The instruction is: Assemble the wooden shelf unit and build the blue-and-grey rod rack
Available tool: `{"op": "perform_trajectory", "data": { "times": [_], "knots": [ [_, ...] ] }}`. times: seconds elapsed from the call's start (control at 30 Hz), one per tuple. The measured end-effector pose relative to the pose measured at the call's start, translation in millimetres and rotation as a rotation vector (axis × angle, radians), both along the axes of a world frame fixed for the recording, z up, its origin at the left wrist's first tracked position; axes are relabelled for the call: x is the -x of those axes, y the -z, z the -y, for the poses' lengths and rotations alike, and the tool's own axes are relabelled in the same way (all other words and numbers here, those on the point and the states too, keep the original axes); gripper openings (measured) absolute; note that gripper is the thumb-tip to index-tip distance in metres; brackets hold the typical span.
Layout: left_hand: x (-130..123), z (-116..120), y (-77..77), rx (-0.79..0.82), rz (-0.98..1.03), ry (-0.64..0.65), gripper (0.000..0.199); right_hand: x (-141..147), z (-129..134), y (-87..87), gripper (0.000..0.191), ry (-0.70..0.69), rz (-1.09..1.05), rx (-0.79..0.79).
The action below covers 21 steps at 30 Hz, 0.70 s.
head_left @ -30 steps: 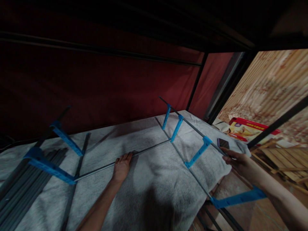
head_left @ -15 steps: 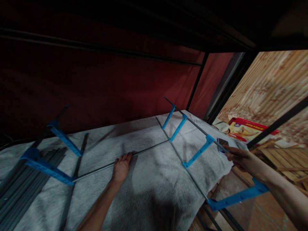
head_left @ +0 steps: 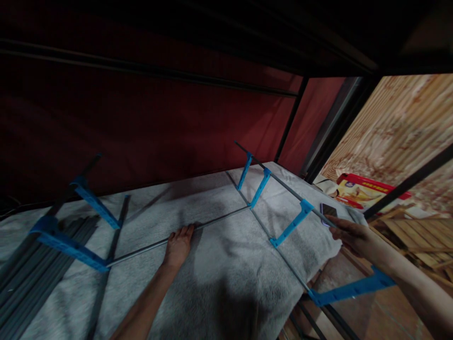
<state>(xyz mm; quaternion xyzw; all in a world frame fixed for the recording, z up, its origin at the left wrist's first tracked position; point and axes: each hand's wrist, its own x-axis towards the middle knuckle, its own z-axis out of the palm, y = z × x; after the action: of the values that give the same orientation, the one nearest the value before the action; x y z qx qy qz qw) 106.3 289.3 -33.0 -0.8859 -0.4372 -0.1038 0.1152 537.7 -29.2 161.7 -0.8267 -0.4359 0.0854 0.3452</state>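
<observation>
- The left hand [head_left: 179,244] was bare.
- The left forearm [head_left: 146,300] was bare too, tapering toward the wrist.
- The right hand [head_left: 354,235] and right forearm [head_left: 406,278] were likewise bare.

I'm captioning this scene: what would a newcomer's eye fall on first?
Probably the bright blue brackets, fitted to poles at left and right, mostly over the gray blanket. Between them, the left hand lies on a crossbar, while the right hand grips the right-side upper pole. Beyond, at far right, a red-and-yellow box stands out.

Blk frame [head_left: 340,127] fronts dk red backing [head_left: 184,125] (dim lt).
</observation>
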Motion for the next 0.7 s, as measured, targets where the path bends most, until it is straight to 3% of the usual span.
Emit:
{"op": "perform_trajectory", "data": {
  "times": [0.1,0.27,0.4,0.57,0.7],
  "knots": [
    [-0.5,0.5,-1.8,-0.006,-0.005,-0.001,0.049,2.4,-0.4,0.9,0.063,-0.08,0.023,0.12],
    [0.5,-0.2,-1.6,-0.002,-0.008,0.002,0.045,19.3,-2.9,0.0,0.05,-0.067,0.491,0.147],
    [1.7,-1.7,0.2,-0.006,0.001,0.008,0.046,33.9,-4.0,2.8,0.054,-0.072,0.674,0.152],
    [1.5,-1.8,1.1,-0.009,-0.002,0.006,0.046,54.4,-5.3,2.4,0.057,-0.021,0.795,0.009],
    [1.9,-2.1,2.8,-0.013,0.012,0.009,0.046,86.7,-13.2,14.7,0.054,-0.118,0.654,-0.171]
  ]
}}
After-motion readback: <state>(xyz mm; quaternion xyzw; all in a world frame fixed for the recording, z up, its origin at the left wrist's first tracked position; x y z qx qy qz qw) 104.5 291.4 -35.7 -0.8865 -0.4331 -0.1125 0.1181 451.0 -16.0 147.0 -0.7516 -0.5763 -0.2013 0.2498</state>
